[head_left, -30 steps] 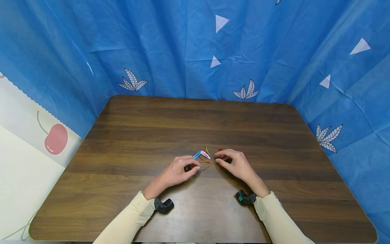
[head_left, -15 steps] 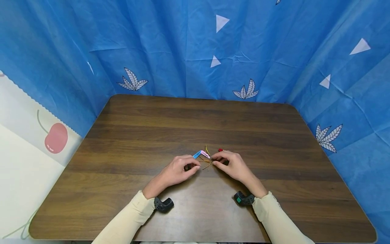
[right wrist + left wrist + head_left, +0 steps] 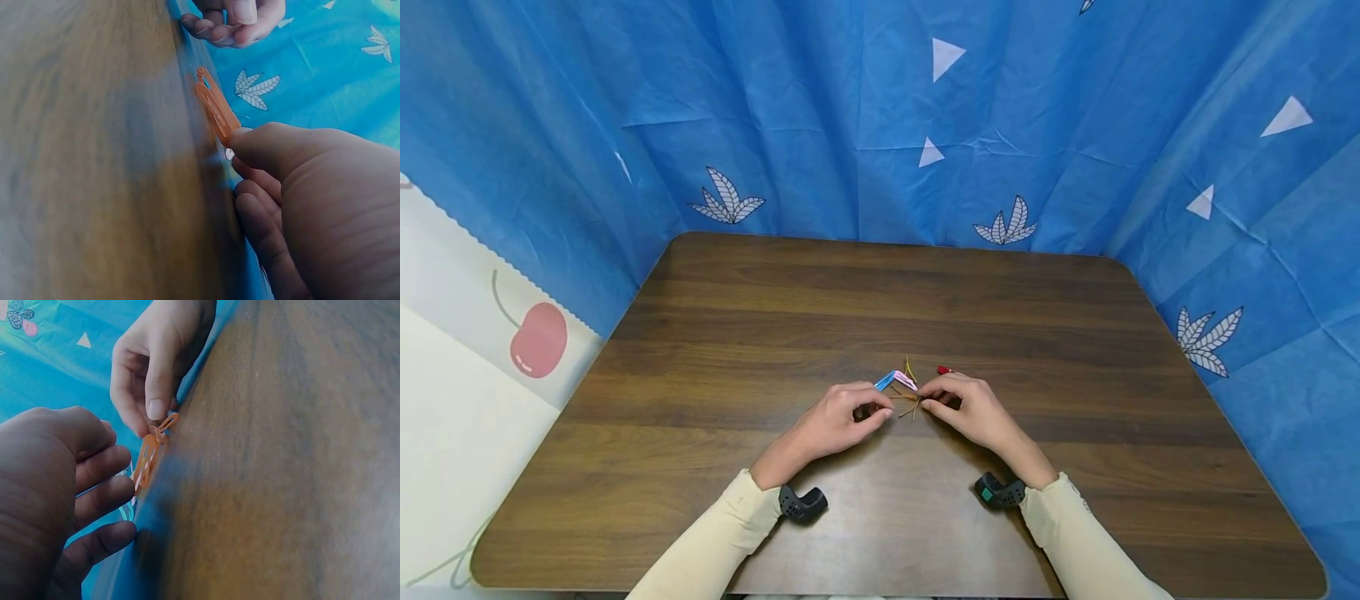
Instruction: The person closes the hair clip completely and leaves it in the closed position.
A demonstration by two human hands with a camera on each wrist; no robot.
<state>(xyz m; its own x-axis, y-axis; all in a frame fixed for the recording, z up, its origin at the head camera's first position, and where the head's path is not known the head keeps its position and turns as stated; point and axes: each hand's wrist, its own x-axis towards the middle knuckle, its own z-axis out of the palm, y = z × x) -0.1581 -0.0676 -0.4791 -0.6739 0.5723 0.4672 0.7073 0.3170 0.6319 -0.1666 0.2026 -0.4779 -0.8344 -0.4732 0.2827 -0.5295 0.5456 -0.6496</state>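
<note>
Several snap hair clips lie close together between the two hands on the wooden table. My right hand (image 3: 966, 407) pinches the end of an orange hair clip (image 3: 219, 109) between thumb and fingers. Opposite it, my left hand (image 3: 841, 418) rests beside the clips with loosely curved fingers and holds nothing. A blue hair clip (image 3: 886, 381) and a pink hair clip (image 3: 905, 380) meet at an angle just beyond the left fingertips. Behind them a yellow hair clip (image 3: 909, 370) stands out, and something small and red (image 3: 943, 369) shows past the right knuckles.
The brown wooden table (image 3: 880, 300) stretches well past the hands on all sides. Along its back and right runs a blue curtain (image 3: 820, 117) with white triangles and leaf prints. A pale cloth with a cherry print (image 3: 538, 340) hangs at the left.
My right hand has moved a little left to the end of the orange clips, uncovering more of the red thing. The left hand has stayed in place.
</note>
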